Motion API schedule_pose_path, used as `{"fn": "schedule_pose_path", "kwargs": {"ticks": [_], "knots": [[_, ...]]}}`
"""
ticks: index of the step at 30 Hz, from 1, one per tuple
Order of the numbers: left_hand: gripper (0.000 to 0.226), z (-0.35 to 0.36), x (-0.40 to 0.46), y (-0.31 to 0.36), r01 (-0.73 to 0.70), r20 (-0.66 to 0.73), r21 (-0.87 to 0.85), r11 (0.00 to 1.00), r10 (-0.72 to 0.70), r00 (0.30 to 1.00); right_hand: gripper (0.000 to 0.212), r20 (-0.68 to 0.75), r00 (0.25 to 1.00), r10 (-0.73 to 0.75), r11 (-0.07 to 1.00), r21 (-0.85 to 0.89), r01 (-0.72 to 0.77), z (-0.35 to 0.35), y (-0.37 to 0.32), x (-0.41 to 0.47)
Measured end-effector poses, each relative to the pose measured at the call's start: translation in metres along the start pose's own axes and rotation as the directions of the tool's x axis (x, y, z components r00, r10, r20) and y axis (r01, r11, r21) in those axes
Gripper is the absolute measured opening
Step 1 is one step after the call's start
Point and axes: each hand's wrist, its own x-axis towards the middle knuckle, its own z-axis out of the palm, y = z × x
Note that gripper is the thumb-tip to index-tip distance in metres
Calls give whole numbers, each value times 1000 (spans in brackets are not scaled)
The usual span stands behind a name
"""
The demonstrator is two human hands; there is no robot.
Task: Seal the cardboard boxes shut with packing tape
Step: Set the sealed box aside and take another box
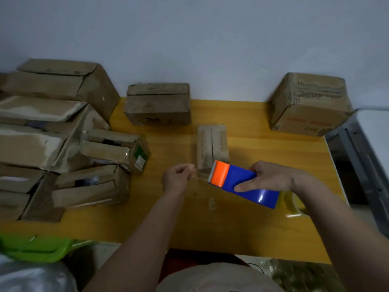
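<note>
As your right hand (271,178) grips the blue-and-orange tape dispenser (242,183), your left hand (179,175) pinches the clear tape end (200,175); the small unsealed box (212,147) lies just beyond both on the surface (263,228), its seam running away from you.

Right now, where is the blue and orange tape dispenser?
In the head view, the tape dispenser is held in the right hand above the yellow table, just in front of the small box.

head-worn view, angled down, close over table (242,228)
</note>
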Motion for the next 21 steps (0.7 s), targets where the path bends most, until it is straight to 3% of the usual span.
{"fn": "schedule_pose_path", "kwargs": {"ticks": [4,8,14,21], "knots": [[7,6,12,2,-10,-108,120,993,23,994,34,1,1000,-5,1000,-24,5,-9,-10,8],[11,19,7,-11,-65,-164,223,973,103,981,45,-134,987,86,987,-124,-103,-14,-15,25],[17,31,7,-28,-45,-282,273,961,125,951,61,-188,973,130,956,-237,-174,-15,-20,43],[21,38,18,-37,-75,-242,320,944,158,957,58,-222,961,163,897,-372,-238,-15,-29,62]]}}
